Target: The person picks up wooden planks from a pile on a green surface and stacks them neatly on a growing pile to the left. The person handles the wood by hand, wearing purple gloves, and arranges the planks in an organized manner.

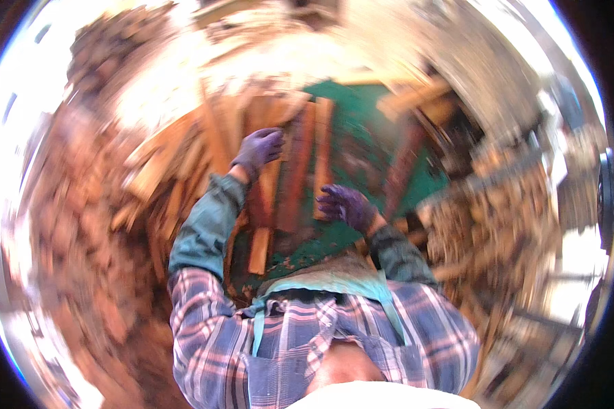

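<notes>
The picture is blurred by motion. My left hand (258, 151), in a purple glove, reaches forward over reddish wooden planks (295, 170) lying on a green table top (361, 123); its fingers rest on or just above a plank's top. My right hand (346, 206), also gloved in purple, hovers with fingers spread beside the near end of a narrow plank (323, 153). Neither hand clearly grips anything. My plaid shirt and light blue apron straps fill the lower middle.
A loose heap of wood offcuts (170, 170) lies left of the planks. More stacked timber (498, 204) stands at the right. A long board (416, 95) rests across the table's far right. Reddish debris covers the ground at left.
</notes>
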A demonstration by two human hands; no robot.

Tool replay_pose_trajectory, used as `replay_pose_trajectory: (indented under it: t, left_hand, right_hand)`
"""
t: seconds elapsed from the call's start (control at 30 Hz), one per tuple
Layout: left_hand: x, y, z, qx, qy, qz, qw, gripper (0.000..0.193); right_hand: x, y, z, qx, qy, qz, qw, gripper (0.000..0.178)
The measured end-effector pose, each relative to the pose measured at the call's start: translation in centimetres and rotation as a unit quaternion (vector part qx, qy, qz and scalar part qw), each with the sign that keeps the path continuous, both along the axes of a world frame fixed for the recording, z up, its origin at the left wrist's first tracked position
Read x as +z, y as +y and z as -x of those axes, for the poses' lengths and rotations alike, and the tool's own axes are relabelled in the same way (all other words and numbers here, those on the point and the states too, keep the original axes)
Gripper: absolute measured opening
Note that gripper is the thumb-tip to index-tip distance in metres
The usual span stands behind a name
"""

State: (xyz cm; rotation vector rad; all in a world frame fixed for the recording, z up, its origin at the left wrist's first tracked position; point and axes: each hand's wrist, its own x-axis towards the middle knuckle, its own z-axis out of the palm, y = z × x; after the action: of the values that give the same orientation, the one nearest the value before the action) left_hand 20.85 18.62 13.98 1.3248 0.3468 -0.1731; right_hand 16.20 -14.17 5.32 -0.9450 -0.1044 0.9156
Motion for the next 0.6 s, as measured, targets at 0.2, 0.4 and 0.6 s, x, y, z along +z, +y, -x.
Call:
replay_pose_trajectory:
  t: [0.2,0.4,0.6]
  left_hand:
    - [-2.7,-7.2,-3.5,-0.106,0.008,-0.139,0.985,0.04]
    - [-5.4,-18.3,-12.0,-0.193,-0.191,-0.579,0.769,0.089]
    - [-6.8,-25.6,-23.3,-0.253,0.01,-0.664,0.703,0.106]
  right_hand:
    - [-4.7,-8.4,-5.7,-0.216,-0.152,0.336,0.904,0.046]
    - [-6.9,-16.7,-9.3,-0.281,-0.249,0.627,0.683,0.062]
    - [-8.7,-17.2,-10.3,-0.22,-0.412,0.726,0.506,0.062]
